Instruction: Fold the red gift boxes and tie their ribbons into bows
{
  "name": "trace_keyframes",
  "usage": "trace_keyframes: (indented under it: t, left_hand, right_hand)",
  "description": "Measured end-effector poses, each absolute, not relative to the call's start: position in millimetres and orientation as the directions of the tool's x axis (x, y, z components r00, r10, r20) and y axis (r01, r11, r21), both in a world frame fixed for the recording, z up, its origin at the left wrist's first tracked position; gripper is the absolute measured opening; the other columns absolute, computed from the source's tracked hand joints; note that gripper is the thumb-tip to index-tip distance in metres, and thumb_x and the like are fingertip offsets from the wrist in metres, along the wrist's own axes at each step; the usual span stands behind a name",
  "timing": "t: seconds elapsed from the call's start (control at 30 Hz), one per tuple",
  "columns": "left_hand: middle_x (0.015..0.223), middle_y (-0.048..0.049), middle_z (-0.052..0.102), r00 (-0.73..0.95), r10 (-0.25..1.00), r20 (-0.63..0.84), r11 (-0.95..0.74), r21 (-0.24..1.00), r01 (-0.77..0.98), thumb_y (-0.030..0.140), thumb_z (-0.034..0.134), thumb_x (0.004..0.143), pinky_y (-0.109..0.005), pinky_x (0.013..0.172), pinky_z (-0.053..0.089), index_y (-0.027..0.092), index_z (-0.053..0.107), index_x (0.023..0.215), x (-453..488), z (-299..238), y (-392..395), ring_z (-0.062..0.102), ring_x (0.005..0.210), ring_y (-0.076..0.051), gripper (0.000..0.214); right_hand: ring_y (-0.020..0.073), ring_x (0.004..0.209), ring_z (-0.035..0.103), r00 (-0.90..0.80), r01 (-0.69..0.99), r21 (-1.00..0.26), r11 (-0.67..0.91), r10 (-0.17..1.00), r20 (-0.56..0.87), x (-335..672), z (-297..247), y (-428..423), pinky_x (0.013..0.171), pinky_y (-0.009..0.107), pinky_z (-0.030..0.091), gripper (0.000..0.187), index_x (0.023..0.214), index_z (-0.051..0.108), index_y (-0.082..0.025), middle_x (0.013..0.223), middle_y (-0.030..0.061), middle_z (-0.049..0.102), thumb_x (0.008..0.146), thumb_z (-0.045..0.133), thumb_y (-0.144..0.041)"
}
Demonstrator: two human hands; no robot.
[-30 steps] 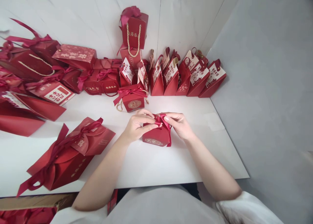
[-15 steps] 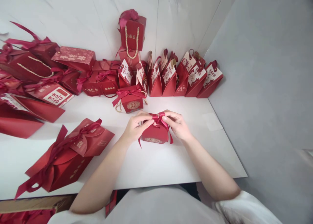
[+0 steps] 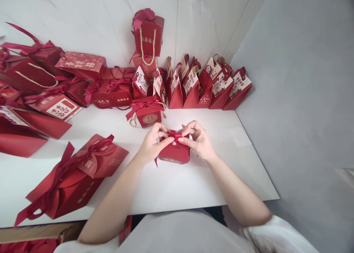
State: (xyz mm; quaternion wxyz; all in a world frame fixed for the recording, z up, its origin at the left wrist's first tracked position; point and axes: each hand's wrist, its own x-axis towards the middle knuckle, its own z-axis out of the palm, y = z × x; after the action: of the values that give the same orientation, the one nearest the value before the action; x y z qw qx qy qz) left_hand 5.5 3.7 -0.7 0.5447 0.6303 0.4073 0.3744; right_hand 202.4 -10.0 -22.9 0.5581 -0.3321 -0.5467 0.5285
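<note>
A small red gift box [image 3: 174, 152] stands on the white table [image 3: 177, 183] in front of me. A red ribbon [image 3: 175, 135] lies across its top. My left hand [image 3: 151, 144] pinches the ribbon from the left side of the box. My right hand [image 3: 198, 139] pinches it from the right, with the index finger laid over the knot. Both hands rest against the box's upper edge, and one ribbon tail hangs down at the box's lower left.
Just behind stands another small red box with a bow [image 3: 146, 113]. Several red gift bags with tags [image 3: 210, 85] line the marble wall. A stacked pair of boxes [image 3: 148, 39] rises at the back. Larger red boxes [image 3: 74, 175] crowd the left side. A grey wall [image 3: 298, 98] closes the right.
The ribbon loops have been pulled in closer over the box top, and my fingers have shifted nearer the knot. The box has turned slightly and the view has tilted a little.
</note>
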Motion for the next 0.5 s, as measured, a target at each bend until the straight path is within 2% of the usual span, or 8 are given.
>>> trace_keyframes:
  t: [0.1, 0.23, 0.37, 0.43, 0.5]
  left_hand:
    - [0.078, -0.0019, 0.073, 0.385, 0.923, -0.011, -0.062, 0.983, 0.175, 0.034, 0.069, 0.085, -0.032, 0.081, 0.051, 0.019, 0.058, 0.094, 4.2, 0.6, 5.1, 0.069, 0.079, -0.018, 0.02]
    - [0.093, -0.0076, 0.074, 0.371, 0.925, 0.081, -0.166, 0.965, 0.205, 0.037, 0.068, 0.086, -0.034, 0.083, 0.051, 0.018, 0.072, 0.093, 4.2, -1.7, 7.4, 0.067, 0.087, -0.02, 0.021]
    - [0.104, -0.0071, 0.073, 0.397, 0.91, 0.12, -0.221, 0.95, 0.219, 0.037, 0.063, 0.09, -0.035, 0.093, 0.048, 0.022, 0.074, 0.099, 2.9, -2.1, 6.9, 0.064, 0.103, -0.022, 0.021]
    - [0.104, -0.007, 0.072, 0.406, 0.907, 0.116, -0.211, 0.957, 0.198, 0.036, 0.063, 0.091, -0.035, 0.093, 0.048, 0.022, 0.073, 0.104, 2.6, -0.5, 5.5, 0.065, 0.102, -0.021, 0.021]
    - [0.098, -0.006, 0.073, 0.405, 0.909, 0.101, -0.189, 0.965, 0.183, 0.033, 0.064, 0.09, -0.034, 0.091, 0.049, 0.021, 0.069, 0.109, 3.4, 0.8, 3.5, 0.067, 0.095, -0.019, 0.023]
  right_hand:
    - [0.019, 0.09, 0.07, -0.194, -0.176, -0.956, 0.235, 0.944, 0.267, 202.9, -19.7, -11.6, 0.112, 0.048, 0.035, 0.02, 0.088, 0.057, -0.024, 0.085, -0.0001, 0.076, 0.084, 0.076, -0.031]
    - [0.0168, 0.079, 0.067, -0.227, 0.005, -0.95, 0.313, 0.925, 0.304, 205.0, -18.4, -12.8, 0.117, 0.048, 0.028, 0.015, 0.082, 0.066, -0.024, 0.085, -0.0003, 0.073, 0.087, 0.072, -0.037]
    - [0.0182, 0.082, 0.065, -0.287, 0.072, -0.925, 0.373, 0.896, 0.339, 206.8, -16.4, -14.4, 0.106, 0.047, 0.042, 0.015, 0.089, 0.07, -0.025, 0.091, 0.0026, 0.071, 0.092, 0.065, -0.039]
    - [0.0183, 0.085, 0.065, -0.281, 0.056, -0.927, 0.37, 0.897, 0.341, 206.5, -14.8, -15.7, 0.098, 0.043, 0.047, 0.012, 0.094, 0.066, -0.025, 0.093, 0.003, 0.071, 0.092, 0.066, -0.037]
    - [0.0181, 0.086, 0.065, -0.249, 0.012, -0.947, 0.322, 0.918, 0.309, 205.5, -13.4, -17.4, 0.091, 0.039, 0.05, 0.019, 0.1, 0.059, -0.025, 0.09, 0.0014, 0.071, 0.088, 0.07, -0.035]
